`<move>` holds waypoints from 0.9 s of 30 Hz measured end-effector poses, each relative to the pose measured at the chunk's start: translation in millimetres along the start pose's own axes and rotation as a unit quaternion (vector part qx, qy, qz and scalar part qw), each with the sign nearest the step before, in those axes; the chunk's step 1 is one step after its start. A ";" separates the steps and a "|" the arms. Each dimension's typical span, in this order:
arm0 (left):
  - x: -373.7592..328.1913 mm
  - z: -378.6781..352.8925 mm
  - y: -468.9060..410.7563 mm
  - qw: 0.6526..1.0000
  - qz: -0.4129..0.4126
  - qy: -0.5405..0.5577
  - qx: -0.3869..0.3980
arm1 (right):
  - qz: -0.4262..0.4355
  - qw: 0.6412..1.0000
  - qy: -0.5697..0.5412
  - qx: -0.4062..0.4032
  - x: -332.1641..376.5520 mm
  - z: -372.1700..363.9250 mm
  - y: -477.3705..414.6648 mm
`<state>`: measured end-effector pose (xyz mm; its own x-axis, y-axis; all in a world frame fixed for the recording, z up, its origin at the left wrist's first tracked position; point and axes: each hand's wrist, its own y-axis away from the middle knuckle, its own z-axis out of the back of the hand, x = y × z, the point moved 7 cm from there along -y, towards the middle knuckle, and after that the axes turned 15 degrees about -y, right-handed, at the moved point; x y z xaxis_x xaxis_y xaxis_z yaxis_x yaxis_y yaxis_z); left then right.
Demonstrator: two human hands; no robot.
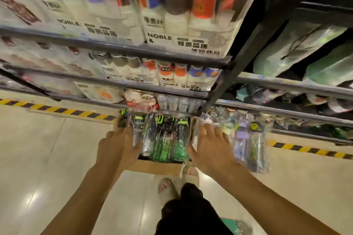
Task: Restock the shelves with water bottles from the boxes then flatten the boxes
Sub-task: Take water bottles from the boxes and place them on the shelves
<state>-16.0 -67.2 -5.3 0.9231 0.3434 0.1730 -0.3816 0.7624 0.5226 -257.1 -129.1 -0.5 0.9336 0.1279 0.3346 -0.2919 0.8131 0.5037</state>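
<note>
Down on the floor [47, 149], right in front of the shelves [114, 47]: a brown box [158, 166], open on top and full of water bottles [164, 139] in shiny clear wrap, green and black, packed side by side. Both hands apart, one at each side of the box. Left hand [116, 147] at the left edge, fingers straight, thumb by the nearest bottle. Right hand [210, 150] at the right edge, fingers spread wide, holding nothing. More wrapped bottles [248, 143], purple and green, just beside the box on the right. Packs of cups [172, 25] up on the shelves. Yellow and black tape [66, 110] along the floor. Two feet in pale sandals [189, 173] just behind the box.
</note>
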 end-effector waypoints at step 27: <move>-69.7 -374.5 -267.9 0.979 0.128 0.157 -0.005 | -0.207 0.962 -0.180 -0.011 -143.4 -390.0 -281.6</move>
<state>4.1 -90.0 -470.0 0.7375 0.6746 0.0318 -0.6006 0.6337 0.4875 -227.8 -154.9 -500.9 0.8351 -0.4112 0.3654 0.0979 0.7647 0.6369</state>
